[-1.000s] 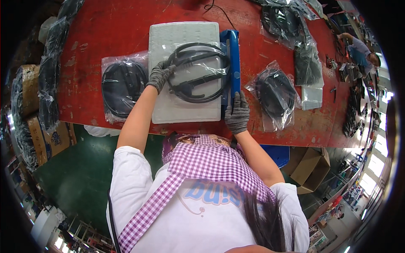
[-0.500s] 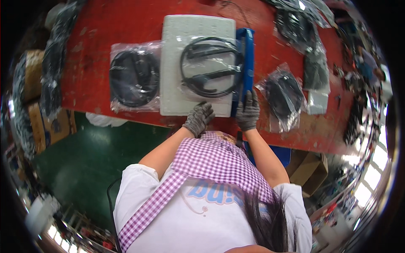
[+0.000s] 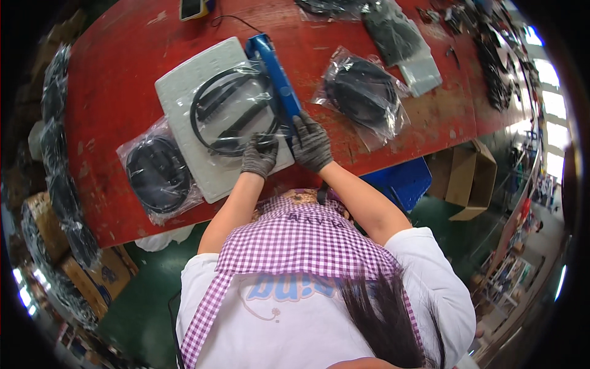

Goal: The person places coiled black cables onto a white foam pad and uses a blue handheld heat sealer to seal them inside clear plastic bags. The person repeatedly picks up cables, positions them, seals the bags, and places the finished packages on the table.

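A clear plastic bag with a coiled black cable and dark long parts (image 3: 212, 104) lies on a white foam board (image 3: 169, 80). Its right edge reaches a long blue bag sealer (image 3: 279, 77) that stands along the board's right side. My left hand (image 3: 260, 157), in a grey knit glove, has its fingers bent at the bag's near right corner. My right hand (image 3: 312, 142), gloved alike, grips the near end of the sealer's blue arm. The sealer's jaw is hidden under this arm.
Similar bagged cables lie on the red table (image 3: 110, 80): one bag (image 3: 158, 172) left of the board, another (image 3: 362, 92) to the right. Flat grey bags (image 3: 399, 43) lie at the far right. Below the table's edge are a blue bin (image 3: 399, 181) and an open carton (image 3: 467, 175).
My view has turned, so the board and sealer appear tilted and further left. My left hand has moved from the board's near edge onto the bag's corner. My right hand remains at the sealer.
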### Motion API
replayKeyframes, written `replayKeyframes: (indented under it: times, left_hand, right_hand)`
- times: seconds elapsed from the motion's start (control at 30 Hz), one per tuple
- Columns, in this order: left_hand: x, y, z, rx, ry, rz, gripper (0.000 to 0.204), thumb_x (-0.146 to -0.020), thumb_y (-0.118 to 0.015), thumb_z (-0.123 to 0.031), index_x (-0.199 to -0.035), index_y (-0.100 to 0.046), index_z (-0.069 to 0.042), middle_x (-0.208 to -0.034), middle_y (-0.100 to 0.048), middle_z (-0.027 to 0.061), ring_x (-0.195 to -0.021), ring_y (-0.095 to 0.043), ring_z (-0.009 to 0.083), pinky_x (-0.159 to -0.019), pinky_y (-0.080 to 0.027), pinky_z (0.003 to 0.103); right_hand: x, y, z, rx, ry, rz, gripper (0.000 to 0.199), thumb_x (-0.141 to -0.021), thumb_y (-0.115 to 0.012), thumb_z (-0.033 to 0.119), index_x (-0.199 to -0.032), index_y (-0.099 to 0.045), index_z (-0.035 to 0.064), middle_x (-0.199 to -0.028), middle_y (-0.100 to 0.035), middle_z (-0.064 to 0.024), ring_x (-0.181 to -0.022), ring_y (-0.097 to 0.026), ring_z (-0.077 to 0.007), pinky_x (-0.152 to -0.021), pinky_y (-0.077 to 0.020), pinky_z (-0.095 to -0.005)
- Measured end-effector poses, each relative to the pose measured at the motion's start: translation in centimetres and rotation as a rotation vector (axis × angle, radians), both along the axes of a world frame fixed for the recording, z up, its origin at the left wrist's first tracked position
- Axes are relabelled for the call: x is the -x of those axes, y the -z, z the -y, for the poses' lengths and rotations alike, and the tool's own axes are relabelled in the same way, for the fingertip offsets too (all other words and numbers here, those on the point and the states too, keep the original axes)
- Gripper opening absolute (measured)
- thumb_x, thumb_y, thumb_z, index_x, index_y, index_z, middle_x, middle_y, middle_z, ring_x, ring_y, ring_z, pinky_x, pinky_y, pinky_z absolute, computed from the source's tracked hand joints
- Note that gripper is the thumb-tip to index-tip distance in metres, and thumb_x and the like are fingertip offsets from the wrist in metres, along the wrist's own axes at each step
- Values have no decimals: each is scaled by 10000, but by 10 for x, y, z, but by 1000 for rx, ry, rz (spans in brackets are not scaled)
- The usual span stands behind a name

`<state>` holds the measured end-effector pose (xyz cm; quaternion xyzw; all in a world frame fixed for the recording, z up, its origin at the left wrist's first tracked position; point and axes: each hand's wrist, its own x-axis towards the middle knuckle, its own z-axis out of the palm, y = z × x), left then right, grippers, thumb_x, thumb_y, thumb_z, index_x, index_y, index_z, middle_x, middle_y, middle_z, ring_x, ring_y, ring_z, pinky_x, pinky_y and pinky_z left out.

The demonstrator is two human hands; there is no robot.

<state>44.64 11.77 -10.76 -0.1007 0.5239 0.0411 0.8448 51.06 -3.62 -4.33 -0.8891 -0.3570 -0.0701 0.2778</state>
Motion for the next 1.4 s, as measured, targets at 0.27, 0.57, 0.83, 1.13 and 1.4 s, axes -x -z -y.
replayKeyframes:
  times: [0.27, 0.57, 0.83, 1.13, 1.4]
  left_hand:
    - [-3, -11, 3, -89, -60, -13, 121, -769, -589, -166, -783, -555, -51, -758, -597, 84, -675, -573, 231, -649, -508, 410]
    - [11, -34, -24, -728, 23, -348, 299, -724, -647, -319, -851, -564, -61, -729, -584, 64, -654, -548, 200, -614, -472, 334]
    - [104, -80, -184, -1478, 204, -178, 178, -766, -604, -168, -878, -601, -29, -785, -598, 29, -652, -526, 113, -585, -430, 243]
    - [254, -46, -333, -1646, 772, -721, 286, -777, -571, -251, -970, -587, -40, -863, -611, 94, -797, -562, 176, -739, -433, 278]
    - [194, -72, -283, -2260, 895, -1493, 403, -781, -480, -336, -1108, -497, -101, -1019, -540, 148, -916, -528, 302, -818, -403, 382]
  right_hand:
    - [-6, -21, 6, -230, 76, -305, 396, -732, -542, 229, -1061, -486, 17, -1081, -488, -190, -957, -505, -288, -798, -402, -385]
    - [-113, 57, 175, -1334, 1155, -1468, 309, -695, -572, 451, -733, -543, 146, -668, -533, -9, -607, -499, -160, -565, -432, -278]
    - [-124, 109, 242, -787, 1346, -1214, 344, -770, -454, 479, -817, -587, 165, -721, -590, 2, -600, -508, -150, -535, -413, -280]
    - [-161, 15, 213, 512, 558, 114, 615, -841, -320, 500, -783, -581, -54, -681, -528, -282, -580, -540, -351, -564, -401, -419]
    - [-172, -193, 50, -331, 442, -131, 311, -822, -506, 334, -750, -608, 49, -575, -562, -37, -484, -503, -145, -467, -396, -289]
